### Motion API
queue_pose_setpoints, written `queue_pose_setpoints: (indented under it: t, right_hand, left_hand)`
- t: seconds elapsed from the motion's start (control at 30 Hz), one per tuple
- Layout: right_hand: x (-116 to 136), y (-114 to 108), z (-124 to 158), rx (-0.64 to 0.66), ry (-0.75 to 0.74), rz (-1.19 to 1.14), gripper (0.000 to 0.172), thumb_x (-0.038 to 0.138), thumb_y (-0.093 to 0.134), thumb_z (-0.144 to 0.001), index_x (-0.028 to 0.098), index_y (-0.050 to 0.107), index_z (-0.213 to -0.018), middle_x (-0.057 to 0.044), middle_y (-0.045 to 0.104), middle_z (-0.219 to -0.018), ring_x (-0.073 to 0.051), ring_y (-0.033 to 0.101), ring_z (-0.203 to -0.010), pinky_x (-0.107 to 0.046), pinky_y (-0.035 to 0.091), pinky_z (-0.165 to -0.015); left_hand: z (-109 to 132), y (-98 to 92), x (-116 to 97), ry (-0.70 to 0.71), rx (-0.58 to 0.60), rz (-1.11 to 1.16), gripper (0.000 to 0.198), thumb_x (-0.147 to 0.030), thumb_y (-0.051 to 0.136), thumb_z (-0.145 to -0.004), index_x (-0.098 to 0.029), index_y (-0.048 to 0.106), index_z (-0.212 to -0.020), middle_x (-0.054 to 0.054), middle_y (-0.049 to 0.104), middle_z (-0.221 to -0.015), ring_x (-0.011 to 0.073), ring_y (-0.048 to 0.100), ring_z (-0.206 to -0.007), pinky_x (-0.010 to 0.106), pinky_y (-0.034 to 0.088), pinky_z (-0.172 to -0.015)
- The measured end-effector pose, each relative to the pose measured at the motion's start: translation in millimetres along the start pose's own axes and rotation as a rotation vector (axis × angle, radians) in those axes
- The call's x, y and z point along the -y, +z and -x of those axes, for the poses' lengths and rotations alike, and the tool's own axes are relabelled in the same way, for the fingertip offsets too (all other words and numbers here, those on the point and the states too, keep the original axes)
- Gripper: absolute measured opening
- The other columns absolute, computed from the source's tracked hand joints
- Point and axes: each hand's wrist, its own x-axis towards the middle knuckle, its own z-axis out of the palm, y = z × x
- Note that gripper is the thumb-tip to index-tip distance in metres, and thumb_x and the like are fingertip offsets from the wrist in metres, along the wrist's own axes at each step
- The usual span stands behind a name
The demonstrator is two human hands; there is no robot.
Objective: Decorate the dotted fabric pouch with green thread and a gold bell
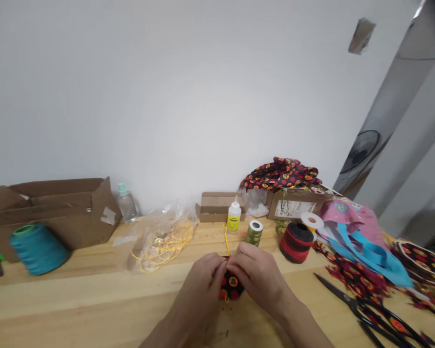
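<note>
Between my two hands is a small black fabric piece (233,285) printed with red and orange round motifs. A yellow cord (226,240) runs out from its top, and a small yellow loop shows at its bottom. My left hand (206,278) has thumb and fingers pinched at the upper left edge of the piece. At the upper right, my right hand (255,270) pinches it too, the fingertips of both hands almost meeting. What lies right under the fingertips is hidden. Just beyond stand a white glue bottle (234,217) with a yellow label and an olive thread spool (254,233).
Black scissors (358,305) lie at right near patterned fabric scraps (358,275). A red and black spool (296,243) stands beside blue ribbon (377,256). Leftward are a bag of yellow cord (165,244), a teal thread cone (39,250) and a cardboard box (76,227). A wall bounds the back.
</note>
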Motion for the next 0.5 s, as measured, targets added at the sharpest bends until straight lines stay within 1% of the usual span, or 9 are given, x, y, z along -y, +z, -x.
queue_pose_setpoints:
  t: [0.1, 0.17, 0.27, 0.33, 0.4, 0.5]
  right_hand:
    - [-1.3, -1.1, 0.2, 0.009, -0.015, -0.055, 0.022, 0.020, 0.045, -0.081, 0.018, 0.062, -0.067, -0.001, 0.053, -0.064, -0.011, 0.049, -0.061, -0.020, 0.034, -0.052]
    - [-3.9, -0.8, -0.2, -0.003, 0.010, -0.165, 0.019, 0.019, 0.048, -0.080, 0.018, 0.062, -0.068, -0.001, 0.052, -0.064, -0.011, 0.048, -0.062, -0.020, 0.035, -0.053]
    - [-9.8, 1.9, -1.3, -0.016, 0.123, -0.405, 0.014, 0.017, 0.054, -0.076, 0.016, 0.063, -0.066, 0.001, 0.049, -0.060, -0.010, 0.047, -0.058, -0.019, 0.036, -0.053]
    - [-13.5, 4.7, -1.5, 0.016, 0.208, -0.537, 0.014, 0.017, 0.056, -0.074, 0.015, 0.063, -0.062, 0.002, 0.048, -0.058, -0.009, 0.046, -0.055, -0.019, 0.036, -0.050]
    - [-15.4, 7.5, -0.9, 0.059, 0.267, -0.624, 0.017, 0.018, 0.054, -0.075, 0.014, 0.063, -0.060, 0.002, 0.048, -0.059, -0.009, 0.045, -0.053, -0.019, 0.035, -0.048]
    - [-14.9, 10.8, 0.1, 0.083, 0.313, -0.689, 0.019, 0.019, 0.053, -0.075, 0.014, 0.062, -0.058, 0.001, 0.049, -0.060, -0.009, 0.045, -0.053, -0.020, 0.035, -0.049]
  left_hand:
    - [1.7, -2.1, 0.4, 0.076, 0.061, -0.026, 0.028, -0.022, 0.032, -0.083, -0.018, 0.053, -0.065, 0.002, 0.055, -0.065, 0.0155, 0.049, -0.064, 0.025, 0.034, -0.059]
    - [2.5, -4.6, 0.0, 0.114, 0.109, 0.013, 0.027, -0.021, 0.033, -0.083, -0.018, 0.055, -0.068, 0.003, 0.057, -0.069, 0.0155, 0.049, -0.066, 0.025, 0.035, -0.061]
    - [3.7, -7.2, -0.1, 0.121, 0.165, 0.122, 0.027, -0.022, 0.033, -0.083, -0.017, 0.057, -0.072, 0.003, 0.059, -0.071, 0.0150, 0.050, -0.068, 0.024, 0.036, -0.062]
    - [4.9, -7.0, 0.9, 0.114, 0.188, 0.181, 0.028, -0.023, 0.033, -0.084, -0.016, 0.058, -0.072, 0.003, 0.058, -0.071, 0.0144, 0.050, -0.067, 0.023, 0.037, -0.061]
    - [6.1, -5.9, 2.6, 0.102, 0.194, 0.220, 0.029, -0.023, 0.032, -0.084, -0.016, 0.058, -0.072, 0.002, 0.058, -0.071, 0.0141, 0.050, -0.067, 0.023, 0.037, -0.061]
    - [6.9, -4.6, 5.3, 0.096, 0.179, 0.261, 0.029, -0.024, 0.032, -0.084, -0.016, 0.058, -0.073, 0.002, 0.058, -0.071, 0.0139, 0.050, -0.067, 0.023, 0.037, -0.062]
